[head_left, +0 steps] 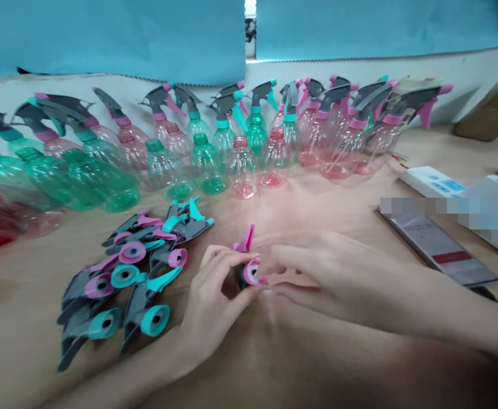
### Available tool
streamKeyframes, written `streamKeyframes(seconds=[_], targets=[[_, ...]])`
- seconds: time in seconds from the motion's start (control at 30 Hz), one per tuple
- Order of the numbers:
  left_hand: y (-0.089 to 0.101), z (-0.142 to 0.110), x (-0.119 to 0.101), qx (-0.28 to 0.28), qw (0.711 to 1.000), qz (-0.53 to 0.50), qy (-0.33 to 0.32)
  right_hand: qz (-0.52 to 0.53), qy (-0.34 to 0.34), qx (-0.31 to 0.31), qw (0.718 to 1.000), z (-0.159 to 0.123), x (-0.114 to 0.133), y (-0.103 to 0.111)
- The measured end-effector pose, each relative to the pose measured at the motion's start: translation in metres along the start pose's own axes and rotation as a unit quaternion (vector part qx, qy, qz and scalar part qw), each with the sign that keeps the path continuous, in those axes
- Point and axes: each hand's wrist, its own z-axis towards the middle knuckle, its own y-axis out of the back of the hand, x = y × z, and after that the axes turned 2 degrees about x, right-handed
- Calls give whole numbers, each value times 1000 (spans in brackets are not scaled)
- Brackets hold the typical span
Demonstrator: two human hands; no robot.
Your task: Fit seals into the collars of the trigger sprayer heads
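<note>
My left hand is closed around a grey and pink trigger sprayer head, its pink collar turned toward my right hand. Close beside that collar, my right hand has its fingers drawn together in a pinch. Motion blurs its fingertips, and I cannot make out what is between them. Left of my hands lies a pile of loose trigger sprayer heads with pink collars and turquoise collars, most lying on their sides on the table.
Behind stand rows of clear bottles, green and pink, some open-topped and others topped with sprayer heads. At the right are a phone, a white power strip and a brown box. The wooden table extends toward me.
</note>
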Motion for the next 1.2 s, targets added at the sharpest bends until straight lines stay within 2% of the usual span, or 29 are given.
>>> streamKeyframes(seconds=[0.13, 0.23, 0.3, 0.37, 0.47, 0.6, 0.8, 1.03, 1.2], targets=[[-1, -2, -2, -36, 999, 26, -11, -41, 2, -57, 998, 4, 3, -1], [-2, -5, -3, -64, 998, 28, -7, -39, -22, -53, 998, 7, 6, -14], [-3, -6, -3, -71, 996, 38, -30, -25, -32, -47, 998, 8, 6, -24], [-3, -6, -3, -69, 994, 61, -51, -10, -34, -52, 998, 9, 4, -31], [-2, -6, -5, -51, 994, 92, -44, 17, -37, -41, 998, 10, 0, -31], [-2, -4, -8, -30, 996, 87, -19, 18, -68, -25, 997, 12, -4, -14], [0, -2, -7, -24, 996, 53, -60, -69, -132, -2, 989, 10, -22, 23], [0, -3, -7, -22, 997, 68, -28, -208, -276, -12, 938, 10, -71, 54], [-1, -3, -5, -25, 997, 75, -18, -244, -336, 36, 909, 6, -86, 66]])
